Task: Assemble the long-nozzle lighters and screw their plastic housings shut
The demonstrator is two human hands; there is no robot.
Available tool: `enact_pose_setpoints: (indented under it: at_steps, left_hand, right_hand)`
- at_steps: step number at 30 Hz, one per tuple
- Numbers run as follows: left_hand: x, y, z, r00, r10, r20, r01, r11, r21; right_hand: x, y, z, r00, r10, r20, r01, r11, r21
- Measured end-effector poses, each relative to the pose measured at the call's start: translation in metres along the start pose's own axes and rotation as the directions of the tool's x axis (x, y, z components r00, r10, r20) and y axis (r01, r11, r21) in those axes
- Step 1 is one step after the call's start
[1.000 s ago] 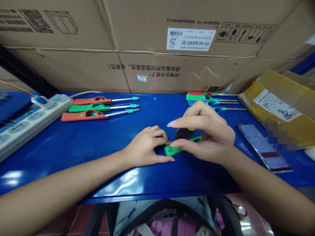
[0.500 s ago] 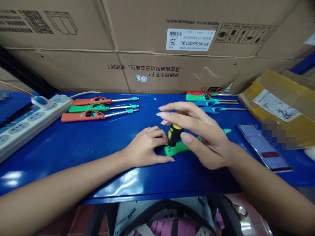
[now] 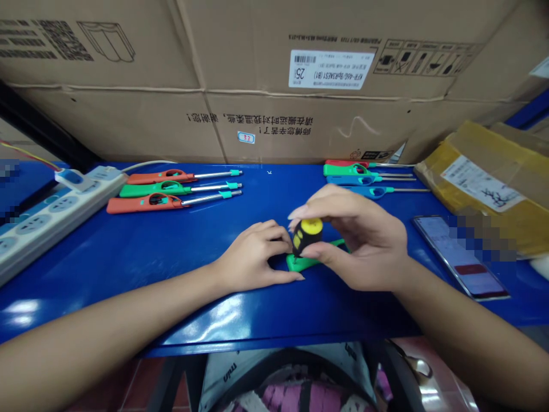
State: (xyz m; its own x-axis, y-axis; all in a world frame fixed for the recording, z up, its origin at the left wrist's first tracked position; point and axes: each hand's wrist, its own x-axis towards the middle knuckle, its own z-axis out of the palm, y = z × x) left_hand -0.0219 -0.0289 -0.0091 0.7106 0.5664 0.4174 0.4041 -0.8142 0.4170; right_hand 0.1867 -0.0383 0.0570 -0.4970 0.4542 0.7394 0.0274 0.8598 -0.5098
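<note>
A stubby black-and-yellow screwdriver (image 3: 307, 233) stands nearly upright, its tip down at the handle end of a green gas lighter (image 3: 301, 262). My right hand (image 3: 360, 240) is closed on the screwdriver's grip, thumb on the near side and fingers on the far side. The lighter lies flat on the blue table (image 3: 180, 246), its farther part hidden under my right hand. My left hand (image 3: 257, 254) rests on the table at the lighter's handle end, with bent fingers on the far side and the thumb along the near side, steadying it.
Several lighters lie at the back, an orange lighter (image 3: 146, 203) among those on the left and a blue lighter (image 3: 373, 191) among those on the right. A power strip (image 3: 51, 209) lies left; a phone (image 3: 458, 257) and a taped package (image 3: 484, 183) lie right. A large cardboard box (image 3: 253, 74) stands behind.
My right fingers have closed in around the screwdriver's grip, where they were spread before. The yellow top of the screwdriver shows more. My left hand and the lighter have stayed in place.
</note>
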Motion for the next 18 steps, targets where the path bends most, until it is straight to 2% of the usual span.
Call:
enact_pose_setpoints:
  at_steps: [2, 4, 6, 9, 11, 15, 18]
  left_hand:
    - [0.0001, 0.0004, 0.0, 1.0, -0.008, -0.006, 0.008, 1.0, -0.011]
    - [0.0003, 0.0007, -0.0002, 1.0, -0.012, -0.017, 0.012, 1.0, -0.018]
    - [0.0003, 0.0009, -0.0004, 1.0, -0.014, -0.019, 0.014, 1.0, -0.012]
    - [0.0, 0.0008, -0.0006, 1.0, 0.0, -0.013, 0.0, 1.0, -0.006]
    - [-0.0001, 0.0005, -0.0004, 1.0, -0.002, -0.012, 0.002, 1.0, -0.021]
    - [0.0005, 0.0006, -0.0001, 0.998, -0.058, 0.022, 0.059, 0.996, -0.066]
    - [0.0009, 0.0012, -0.0006, 0.998, -0.054, 0.031, 0.056, 0.997, -0.055]
  right_hand:
    - [0.0002, 0.0019, 0.0015, 0.996, -0.025, -0.088, 0.021, 0.999, -0.045]
    - [0.001, 0.0026, 0.0012, 0.991, -0.071, -0.113, 0.06, 0.994, -0.092]
    - [0.0015, 0.0017, -0.0006, 0.998, -0.056, -0.043, 0.053, 0.997, -0.064]
    - [0.0006, 0.0009, -0.0021, 0.996, 0.023, 0.087, -0.026, 0.999, 0.037]
    - [-0.0004, 0.0019, -0.001, 0.998, 0.018, 0.066, -0.02, 0.999, 0.037]
    - [0.0005, 0.0022, -0.0004, 0.994, -0.095, -0.049, 0.087, 0.984, -0.156]
    - [0.0023, -0.0018, -0.0035, 0.997, -0.071, 0.034, 0.074, 0.992, -0.101]
